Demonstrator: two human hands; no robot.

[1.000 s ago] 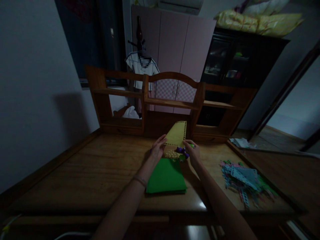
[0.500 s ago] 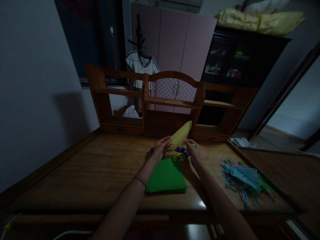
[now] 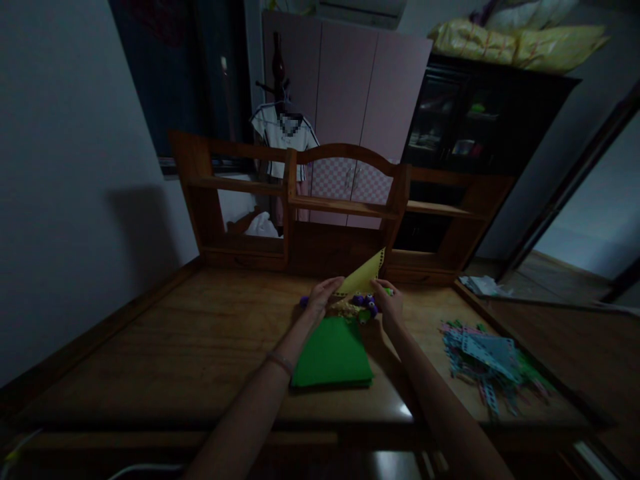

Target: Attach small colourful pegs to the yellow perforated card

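Observation:
A folded yellow sheet of paper [image 3: 361, 279], with a row of punched holes along its edges, is held up above the desk. My left hand [image 3: 324, 295] pinches its left corner, and my right hand [image 3: 389, 298] grips its lower right side. Beneath the sheet lie several small purple craft punches [image 3: 369, 303], one with green parts, beside a heap of yellow paper scraps [image 3: 345, 309]. Closer to me is a stack of green paper [image 3: 333, 353], partly covered by my left forearm.
On the right of the wooden desk [image 3: 200, 333] lies a pile of blue, pink and green punched paper cuttings [image 3: 493, 360]. A wooden shelf unit [image 3: 345, 208] stands along the desk's back edge. A raised rim [image 3: 520, 340] borders the right side.
The yellow sheet has tipped slightly, its upper tip now lower and its face narrower. Both hands keep their hold, almost in the same place.

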